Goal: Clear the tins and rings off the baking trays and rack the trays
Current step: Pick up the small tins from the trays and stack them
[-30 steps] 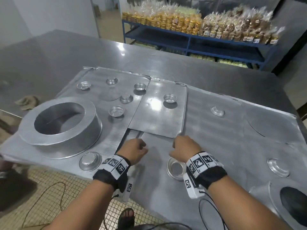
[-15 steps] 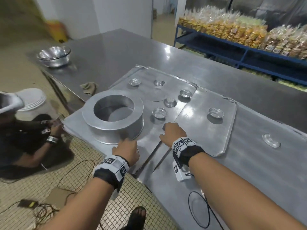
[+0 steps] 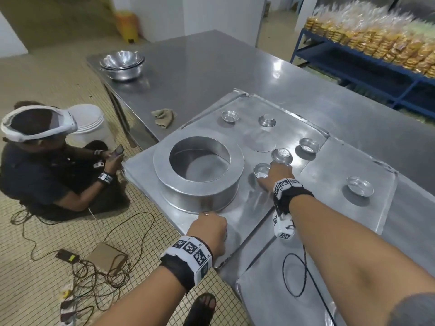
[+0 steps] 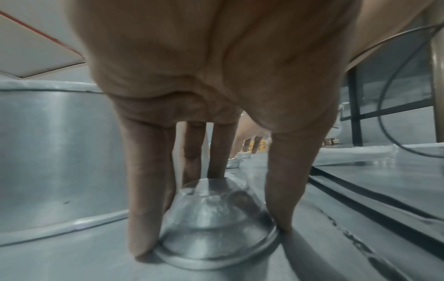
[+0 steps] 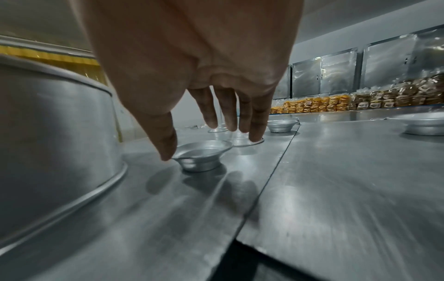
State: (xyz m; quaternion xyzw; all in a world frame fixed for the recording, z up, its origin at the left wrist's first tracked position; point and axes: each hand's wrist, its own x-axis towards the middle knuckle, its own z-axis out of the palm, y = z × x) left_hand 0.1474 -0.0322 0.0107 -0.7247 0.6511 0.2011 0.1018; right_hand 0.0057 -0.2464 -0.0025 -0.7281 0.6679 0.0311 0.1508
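A large aluminium ring (image 3: 200,196) stands on the left baking tray (image 3: 247,208). Several small tins lie around it, among them an upright one (image 3: 260,171) and an upturned one (image 3: 281,156). A second tray (image 3: 329,208) overlaps the first on the right and carries one tin (image 3: 360,186). My left hand (image 3: 207,225) is just in front of the ring. In the left wrist view its thumb and fingers pinch the rim of an upturned tin (image 4: 216,218) on the tray. My right hand (image 3: 273,172) hovers with spread fingers; its thumb touches the upright tin's (image 5: 201,155) rim.
A person (image 3: 47,172) sits on the tiled floor at left, beside cables (image 3: 94,267) and a white bucket (image 3: 89,128). Steel bowls (image 3: 122,64) and a cloth (image 3: 163,117) lie on the steel table (image 3: 211,67). A blue shelf (image 3: 353,67) of packaged goods stands at the back right.
Both hands have left the upper tray's near edge. The left hand has gone to the tin in front of the ring. The right has reached forward to the tins beside it. The view has swung left.
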